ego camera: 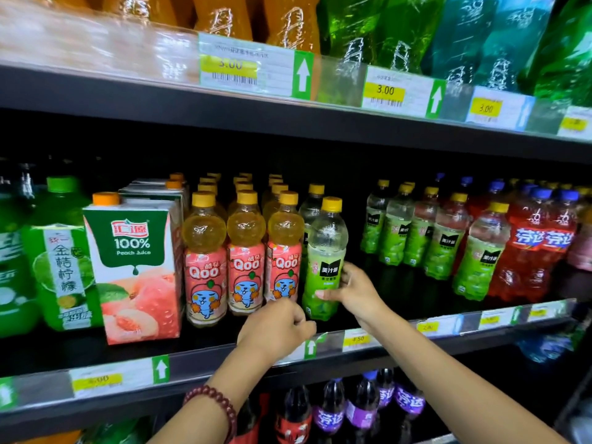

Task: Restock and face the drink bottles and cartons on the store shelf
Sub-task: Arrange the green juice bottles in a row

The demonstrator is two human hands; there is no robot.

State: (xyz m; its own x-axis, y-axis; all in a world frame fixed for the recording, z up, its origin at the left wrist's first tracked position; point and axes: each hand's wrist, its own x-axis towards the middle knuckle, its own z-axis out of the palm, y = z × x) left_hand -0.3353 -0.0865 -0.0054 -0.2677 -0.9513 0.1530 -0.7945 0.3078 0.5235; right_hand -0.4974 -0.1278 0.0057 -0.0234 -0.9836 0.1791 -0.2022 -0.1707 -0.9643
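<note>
The green grape-juice bottle (pixel 323 261) stands upright on the middle shelf (pixel 368 342), just right of the Qoo peach bottles (pixel 245 254), label forward. The right hand (pixel 354 291) grips its lower label from the bottle's 3 o'clock side. The left hand (pixel 275 326), at the bottle's 7 o'clock, is curled shut, holding nothing visible. This looks like facing: next, likely square it up and fill the gap toward the grape bottles (pixel 448 238) at 3 o'clock.
</note>
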